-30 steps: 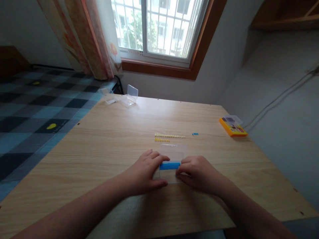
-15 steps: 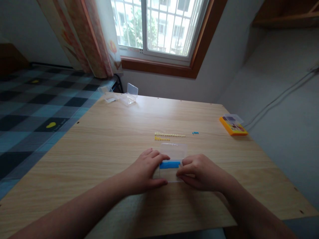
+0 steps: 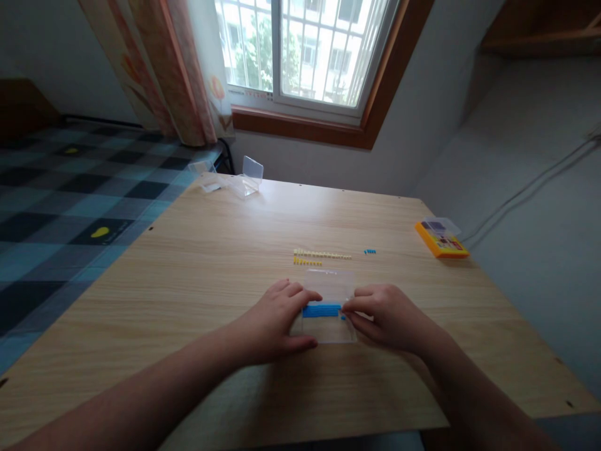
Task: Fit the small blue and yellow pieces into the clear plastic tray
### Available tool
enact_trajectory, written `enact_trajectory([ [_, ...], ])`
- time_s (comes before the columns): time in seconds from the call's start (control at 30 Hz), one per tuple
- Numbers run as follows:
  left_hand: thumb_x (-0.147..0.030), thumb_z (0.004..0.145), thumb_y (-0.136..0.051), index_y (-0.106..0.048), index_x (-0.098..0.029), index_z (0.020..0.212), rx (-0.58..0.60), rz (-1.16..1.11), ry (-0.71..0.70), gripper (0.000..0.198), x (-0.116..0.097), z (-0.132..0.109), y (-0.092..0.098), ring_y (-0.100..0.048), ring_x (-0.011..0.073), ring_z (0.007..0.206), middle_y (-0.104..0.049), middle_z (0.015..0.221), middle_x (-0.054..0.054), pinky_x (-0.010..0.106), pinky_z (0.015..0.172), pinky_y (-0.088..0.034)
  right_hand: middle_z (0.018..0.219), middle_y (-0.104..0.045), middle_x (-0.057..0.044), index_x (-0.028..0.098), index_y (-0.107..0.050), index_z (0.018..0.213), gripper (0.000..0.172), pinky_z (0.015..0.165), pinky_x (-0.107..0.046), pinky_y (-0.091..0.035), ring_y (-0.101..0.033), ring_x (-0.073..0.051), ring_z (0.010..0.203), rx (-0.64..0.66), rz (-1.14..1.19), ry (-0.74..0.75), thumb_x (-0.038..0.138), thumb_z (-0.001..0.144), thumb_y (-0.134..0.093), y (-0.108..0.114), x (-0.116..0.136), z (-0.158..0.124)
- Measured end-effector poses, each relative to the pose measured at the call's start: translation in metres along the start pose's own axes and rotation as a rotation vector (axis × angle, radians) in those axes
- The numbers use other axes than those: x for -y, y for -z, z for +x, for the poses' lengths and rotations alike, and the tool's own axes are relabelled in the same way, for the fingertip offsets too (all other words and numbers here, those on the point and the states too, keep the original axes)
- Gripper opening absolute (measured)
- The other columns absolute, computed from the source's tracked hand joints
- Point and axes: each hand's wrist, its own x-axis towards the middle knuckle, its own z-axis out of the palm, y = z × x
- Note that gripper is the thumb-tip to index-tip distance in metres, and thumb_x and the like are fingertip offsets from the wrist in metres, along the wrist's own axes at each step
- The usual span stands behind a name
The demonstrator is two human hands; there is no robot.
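Note:
A clear plastic box (image 3: 328,332) lies with its transparent lid (image 3: 328,282) folded back on the far side. Long blue strips (image 3: 322,311) lie side by side across the box. My left hand (image 3: 286,319) grips the box's left end, fingers at the far corner and thumb at the near one. My right hand (image 3: 382,316) is closed in a pinch at the right end of the strips. Just below its fingertips is a small blue piece (image 3: 343,317). Whatever is between those fingertips is too small to tell.
Beyond the box are a row of cream pieces (image 3: 323,254), a shorter row of yellow pieces (image 3: 307,262) and several small blue pieces (image 3: 370,252). An orange-yellow box (image 3: 441,241) sits by the right edge. Clear open boxes (image 3: 246,185) stand at the far left corner.
My right fingertips have shifted up and a little right, showing the small blue piece beneath them. My left hand keeps its hold on the box. The view has shifted slightly.

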Motion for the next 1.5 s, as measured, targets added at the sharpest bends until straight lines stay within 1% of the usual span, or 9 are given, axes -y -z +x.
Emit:
enact_trajectory([
  [0.13, -0.038, 0.078, -0.084, -0.060, -0.026, 0.132, -0.011, -0.004, -0.006, 0.060, 0.001, 0.001, -0.001, -0.055, 0.0310, 0.124, -0.063, 0.128, 0.008, 0.052, 0.115, -0.038, 0.085, -0.072, -0.001, 0.023, -0.078, 0.094, 0.020, 0.066, -0.025, -0.035, -0.062, -0.012, 0.073, 0.007, -0.024, -0.015, 0.020, 0.093, -0.058, 0.001, 0.002, -0.002],
  [0.23, -0.039, 0.078, -0.084, -0.061, -0.025, 0.132, -0.012, -0.003, -0.003, 0.060, 0.001, 0.001, -0.001, -0.054, 0.0318, 0.125, -0.063, 0.128, 0.008, 0.052, 0.114, -0.038, 0.085, -0.074, -0.001, 0.023, -0.078, 0.090, 0.021, 0.066, -0.026, -0.035, -0.063, -0.013, 0.072, 0.039, -0.085, -0.060, 0.021, 0.093, -0.058, 0.002, 0.011, 0.000],
  [0.33, -0.038, 0.078, -0.084, -0.061, -0.025, 0.132, -0.009, -0.008, -0.001, 0.060, 0.000, 0.001, -0.001, -0.055, 0.0316, 0.124, -0.063, 0.128, 0.009, 0.052, 0.114, -0.038, 0.086, -0.075, -0.002, 0.024, -0.079, 0.088, 0.022, 0.065, -0.027, -0.035, -0.066, -0.015, 0.074, 0.074, -0.159, -0.162, 0.023, 0.094, -0.057, 0.003, 0.023, 0.004],
  [0.47, -0.039, 0.078, -0.083, -0.061, -0.025, 0.133, -0.012, -0.005, -0.002, 0.060, 0.000, 0.001, -0.001, -0.055, 0.0317, 0.123, -0.063, 0.128, 0.009, 0.053, 0.114, -0.037, 0.085, -0.076, -0.004, 0.023, -0.077, 0.082, 0.024, 0.061, -0.028, -0.033, -0.067, -0.018, 0.073, 0.136, -0.257, -0.285, 0.025, 0.093, -0.056, 0.005, 0.036, 0.008],
  [0.77, -0.040, 0.079, -0.083, -0.062, -0.027, 0.133, -0.002, 0.003, 0.009, 0.060, -0.004, 0.002, 0.000, -0.055, 0.0314, 0.120, -0.064, 0.127, 0.009, 0.054, 0.114, -0.037, 0.087, -0.076, -0.006, 0.021, -0.076, 0.082, 0.023, 0.058, -0.030, -0.029, -0.068, -0.020, 0.073, 0.206, -0.289, -0.332, 0.024, 0.093, -0.055, 0.006, 0.042, 0.010],
  [0.97, -0.040, 0.079, -0.083, -0.062, -0.027, 0.132, -0.005, 0.009, -0.003, 0.059, -0.003, 0.001, -0.001, -0.054, 0.0315, 0.119, -0.063, 0.126, 0.009, 0.054, 0.113, -0.037, 0.087, -0.076, -0.004, 0.022, -0.074, 0.082, 0.021, 0.058, -0.030, -0.026, -0.068, -0.019, 0.073, 0.214, -0.265, -0.322, 0.023, 0.092, -0.056, 0.005, 0.044, 0.010],
  [1.23, -0.041, 0.079, -0.083, -0.061, -0.027, 0.133, -0.010, 0.010, 0.001, 0.060, -0.002, 0.001, -0.002, -0.054, 0.0312, 0.119, -0.063, 0.126, 0.009, 0.054, 0.114, -0.036, 0.089, -0.076, -0.004, 0.023, -0.077, 0.087, 0.021, 0.061, -0.029, -0.032, -0.069, -0.020, 0.078, 0.150, -0.209, -0.381, 0.024, 0.094, -0.057, 0.000, 0.041, 0.008],
  [1.4, -0.041, 0.079, -0.082, -0.062, -0.027, 0.133, -0.010, -0.001, 0.007, 0.060, -0.003, 0.001, -0.002, -0.054, 0.0316, 0.120, -0.064, 0.126, 0.009, 0.053, 0.114, -0.037, 0.090, -0.075, -0.004, 0.023, -0.078, 0.090, 0.021, 0.064, -0.030, -0.035, -0.070, -0.021, 0.081, 0.103, -0.183, -0.379, 0.024, 0.094, -0.058, 0.002, 0.040, 0.005],
  [1.5, -0.041, 0.078, -0.083, -0.062, -0.027, 0.132, -0.019, -0.004, -0.001, 0.060, -0.002, 0.001, -0.002, -0.055, 0.0311, 0.120, -0.064, 0.125, 0.009, 0.053, 0.115, -0.036, 0.091, -0.075, -0.004, 0.024, -0.079, 0.092, 0.022, 0.066, -0.029, -0.037, -0.070, -0.020, 0.082, 0.099, -0.150, -0.363, 0.024, 0.094, -0.057, 0.005, 0.039, 0.003],
])
